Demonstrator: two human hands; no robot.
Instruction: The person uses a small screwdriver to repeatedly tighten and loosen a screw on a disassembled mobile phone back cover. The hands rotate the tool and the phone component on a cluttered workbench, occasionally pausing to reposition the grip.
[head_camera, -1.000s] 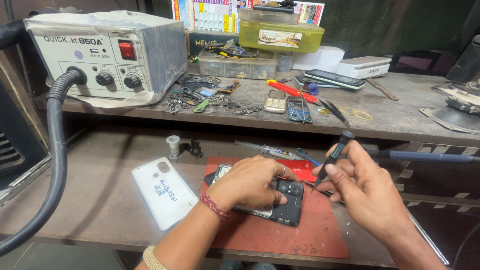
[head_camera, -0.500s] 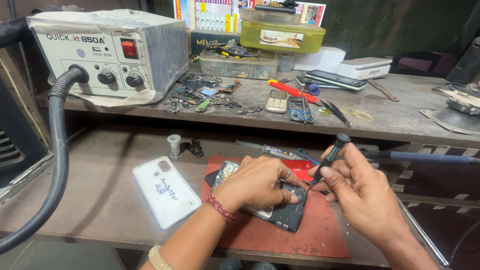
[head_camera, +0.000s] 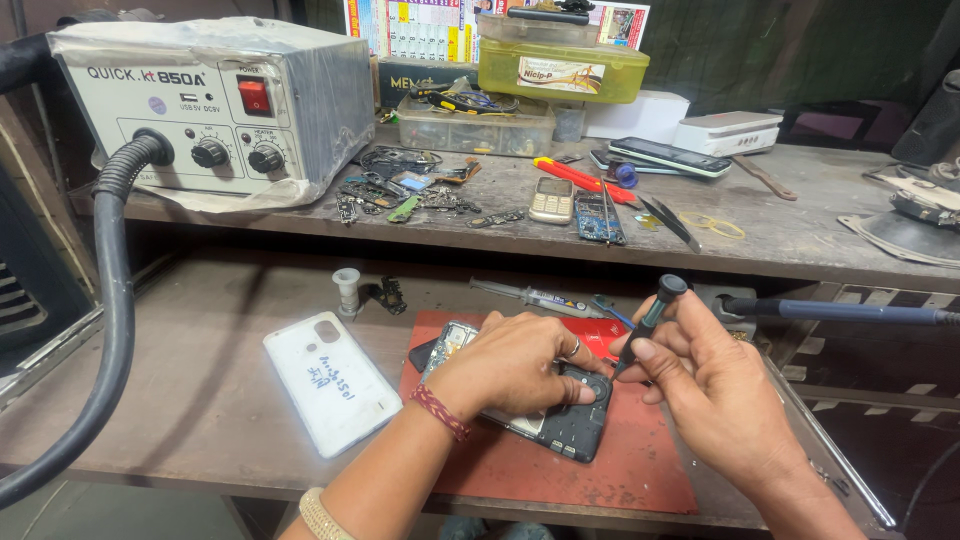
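An opened phone (head_camera: 560, 425) with its back removed lies on a red mat (head_camera: 590, 470) on the lower bench. My left hand (head_camera: 515, 365) presses down on the phone, fingers spread over it. My right hand (head_camera: 700, 375) grips a small black screwdriver (head_camera: 648, 322), its tip down at the phone's top right corner. The white back cover (head_camera: 330, 380) lies just left of the mat.
A hot-air rework station (head_camera: 215, 100) with a thick hose (head_camera: 110, 330) stands at the upper left. The upper shelf holds loose phone parts (head_camera: 410, 190), a small keypad phone (head_camera: 551, 199), tweezers (head_camera: 665, 218) and plastic boxes (head_camera: 560, 65). A syringe (head_camera: 535, 296) and blue-handled tool (head_camera: 850, 312) lie nearby.
The view has shifted slightly. Both hands stay on the phone, and the screwdriver remains at the same corner with small finger movement.
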